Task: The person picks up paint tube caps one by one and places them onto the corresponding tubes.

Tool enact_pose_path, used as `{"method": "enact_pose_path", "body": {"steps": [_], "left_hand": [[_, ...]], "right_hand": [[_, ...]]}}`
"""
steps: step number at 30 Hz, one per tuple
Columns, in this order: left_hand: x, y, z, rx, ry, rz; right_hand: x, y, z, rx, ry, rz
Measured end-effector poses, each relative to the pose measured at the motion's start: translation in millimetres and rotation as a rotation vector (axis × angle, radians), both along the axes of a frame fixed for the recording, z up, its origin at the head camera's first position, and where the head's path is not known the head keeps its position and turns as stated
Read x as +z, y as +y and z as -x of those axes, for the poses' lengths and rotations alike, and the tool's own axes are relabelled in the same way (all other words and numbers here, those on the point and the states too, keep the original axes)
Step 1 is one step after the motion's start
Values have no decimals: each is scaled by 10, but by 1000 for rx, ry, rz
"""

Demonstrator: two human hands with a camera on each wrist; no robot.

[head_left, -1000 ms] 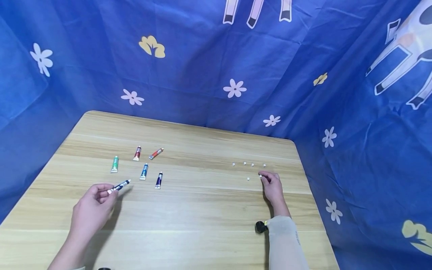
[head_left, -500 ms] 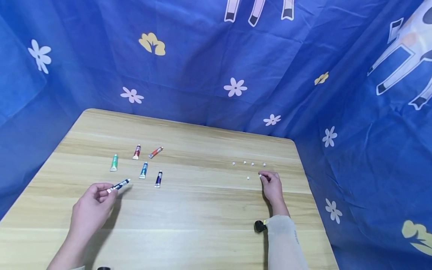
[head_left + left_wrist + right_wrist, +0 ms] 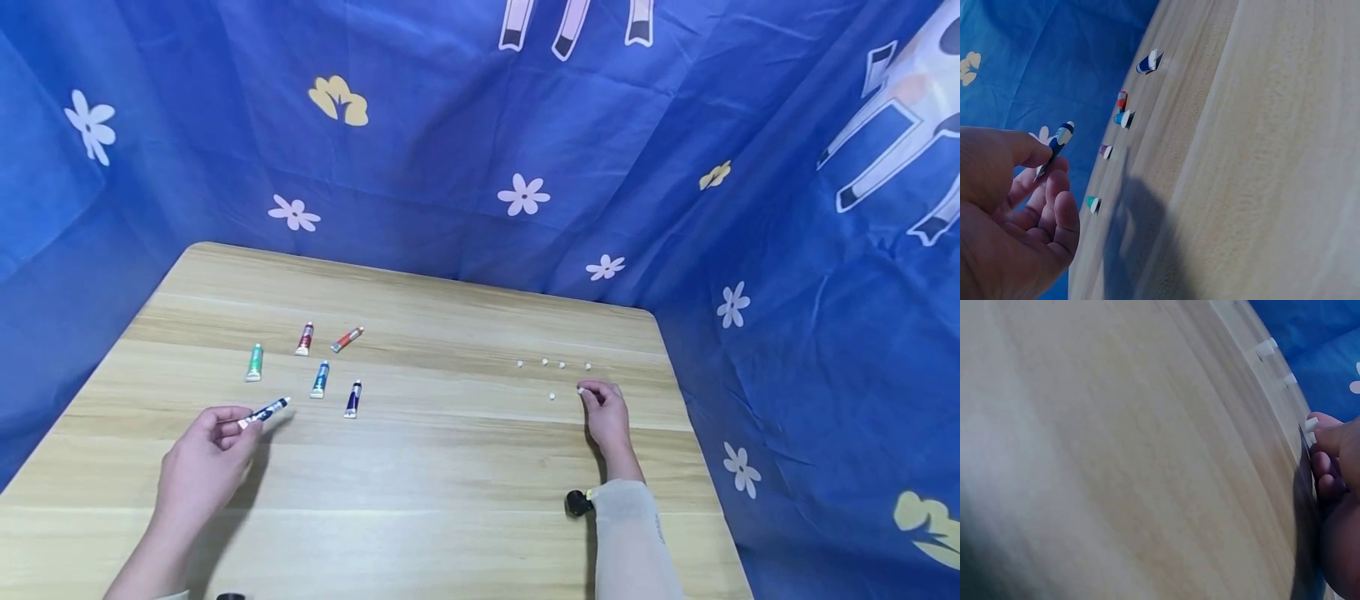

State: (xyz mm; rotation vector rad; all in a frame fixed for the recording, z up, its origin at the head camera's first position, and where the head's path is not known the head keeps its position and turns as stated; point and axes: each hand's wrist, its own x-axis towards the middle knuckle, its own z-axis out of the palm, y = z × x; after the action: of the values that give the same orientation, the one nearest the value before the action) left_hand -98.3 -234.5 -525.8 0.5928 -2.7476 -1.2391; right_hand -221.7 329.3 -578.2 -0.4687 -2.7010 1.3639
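My left hand (image 3: 206, 462) pinches a dark blue and white paint tube (image 3: 264, 413) between thumb and forefinger, above the table at the left. The tube's nozzle end points away and to the right; in the left wrist view the tube (image 3: 1059, 142) stands tilted at the fingertips. At the right, my right hand (image 3: 606, 419) pinches a small white cap (image 3: 1311, 424) between thumb and forefinger, low over the table. Other white caps lie just beyond it, among them a near cap (image 3: 552, 397) to its left and a far cap (image 3: 588, 367).
Beyond my left hand lie a green tube (image 3: 255, 363), a dark red tube (image 3: 304, 339), an orange-red tube (image 3: 348, 339), a blue tube (image 3: 320, 380) and a violet tube (image 3: 353, 400). Blue patterned cloth (image 3: 450, 125) hangs behind and beside the wooden table (image 3: 420, 483).
The head view has shifted very slightly. Both hands keep their places and their hold on the paint tube and the white cap.
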Motion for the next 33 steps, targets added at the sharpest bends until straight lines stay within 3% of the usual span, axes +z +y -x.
{"method": "enact_pose_path", "body": {"steps": [9,14,24,29,33], "left_hand": [[11,2,-39,2,24,-34],[-2,21,-41,18,44,-70],[-6,164,-25,28,86,-280],[32,240,5,49,73,-398],[49,296,33,56,42,-454]], "right_hand": [[29,58,-17,-61,6,152],[35,89,-39,-152,76,347],[-40,135,-107,-274,277,689],[-32,169,-122,-317,323,840],[62,206,-134,-368,321,993]]}}
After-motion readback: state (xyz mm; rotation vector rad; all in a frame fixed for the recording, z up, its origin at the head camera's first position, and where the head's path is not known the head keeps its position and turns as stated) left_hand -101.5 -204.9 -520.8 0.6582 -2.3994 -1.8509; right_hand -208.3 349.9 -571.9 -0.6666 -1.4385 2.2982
